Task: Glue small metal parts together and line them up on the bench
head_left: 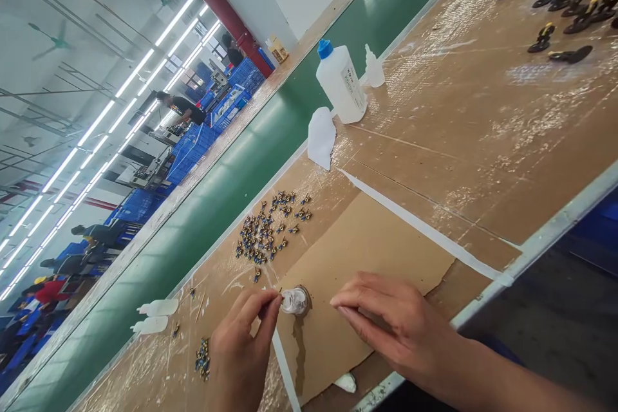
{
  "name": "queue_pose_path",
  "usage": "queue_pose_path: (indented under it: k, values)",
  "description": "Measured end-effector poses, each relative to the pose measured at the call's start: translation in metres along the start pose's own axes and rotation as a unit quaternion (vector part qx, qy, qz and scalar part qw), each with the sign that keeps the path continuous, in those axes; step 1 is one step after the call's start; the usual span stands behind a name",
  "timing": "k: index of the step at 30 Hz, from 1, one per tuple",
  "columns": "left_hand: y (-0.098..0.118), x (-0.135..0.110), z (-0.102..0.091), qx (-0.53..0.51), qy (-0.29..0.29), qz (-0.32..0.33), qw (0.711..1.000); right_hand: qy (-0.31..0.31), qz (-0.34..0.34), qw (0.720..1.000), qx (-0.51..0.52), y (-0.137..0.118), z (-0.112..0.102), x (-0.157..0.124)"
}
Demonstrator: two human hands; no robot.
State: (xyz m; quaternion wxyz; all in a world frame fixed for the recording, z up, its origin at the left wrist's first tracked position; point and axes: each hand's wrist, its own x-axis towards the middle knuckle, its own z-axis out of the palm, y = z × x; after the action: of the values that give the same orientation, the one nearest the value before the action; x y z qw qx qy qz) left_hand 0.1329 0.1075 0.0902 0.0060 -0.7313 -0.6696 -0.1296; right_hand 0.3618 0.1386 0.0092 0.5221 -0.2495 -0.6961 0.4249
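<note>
My left hand is closed in a pinch at the rim of a small clear jar with whitish contents. A tiny dark bit shows at its fingertips, too small to name. To the right of the jar, my right hand hovers over a brown cardboard sheet, thumb and fingers drawn together; whatever they hold, if anything, is hidden. A wet-looking dark streak runs down the cardboard below the jar. Beyond the jar lies a spread of small blue and gold parts, and a smaller pile sits left of my left hand.
A white bottle with a blue cap, a small dropper bottle and a crumpled white cloth or paper stand farther back. Two soft bottles lie at the left. Dark figures with yellow tips fill the upper right. People work in the background.
</note>
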Motion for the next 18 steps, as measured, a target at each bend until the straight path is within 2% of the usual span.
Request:
queue_pose_path:
  k: [6, 18]
  values:
    - [-0.0011, 0.0039, 0.0038, 0.007, 0.007, 0.033, 0.999, 0.005, 0.003, 1.0, -0.004, -0.0022, -0.0006, 0.001]
    - [0.0018, 0.0092, 0.0029, -0.004, -0.021, 0.019, 1.0, 0.007, 0.0, 1.0, 0.0, -0.0017, -0.0007, 0.0002]
